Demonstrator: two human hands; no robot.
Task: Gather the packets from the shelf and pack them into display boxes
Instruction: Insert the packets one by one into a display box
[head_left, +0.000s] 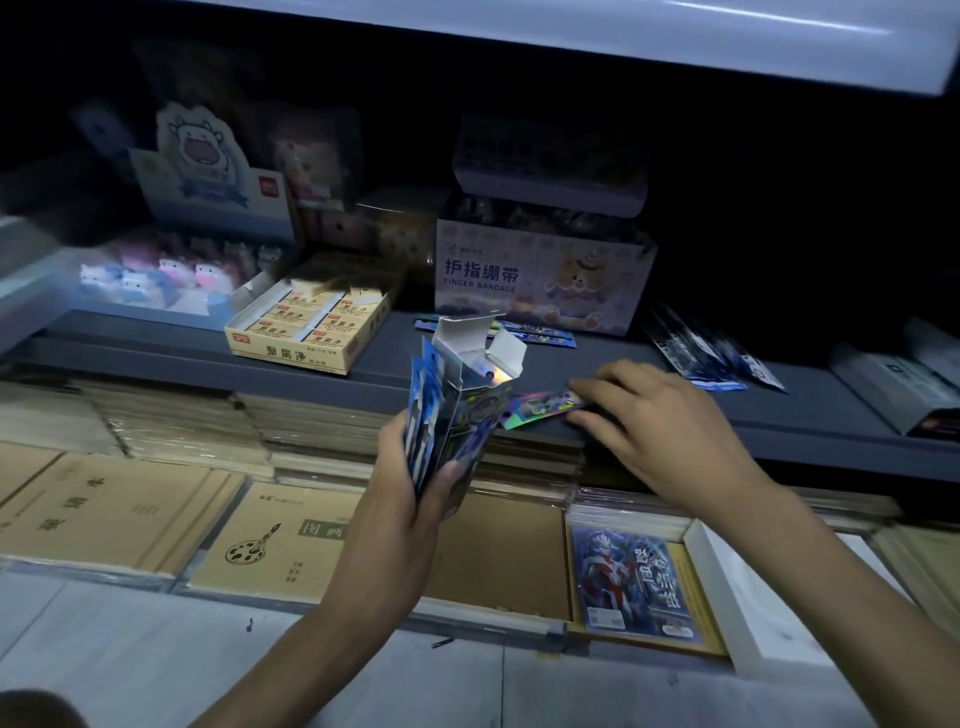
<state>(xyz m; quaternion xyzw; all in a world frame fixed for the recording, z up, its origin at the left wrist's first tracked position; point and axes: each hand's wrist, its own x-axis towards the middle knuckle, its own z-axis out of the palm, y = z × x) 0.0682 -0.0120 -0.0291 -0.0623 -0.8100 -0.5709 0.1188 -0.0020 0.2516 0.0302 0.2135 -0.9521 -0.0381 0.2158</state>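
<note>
Left hand (415, 499) at frame centre grips an open-flapped display box (478, 374) plus a fan of packets (423, 415). Right hand (660, 431) right of centre, fingers nearly straight, pinches a foil packet (540, 408) at the shelf (805, 405) edge. Loose packets (701, 358) lie on the shelf, right side

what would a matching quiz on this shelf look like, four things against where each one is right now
1 display box
2 holographic packet
3 yellow eraser box
4 finger bandage box

a pinched by the right hand at the shelf edge
b on the shelf, left of centre
c gripped upright in the left hand
d on the shelf, centre back

Pairs: 1-c, 2-a, 3-b, 4-d
</note>
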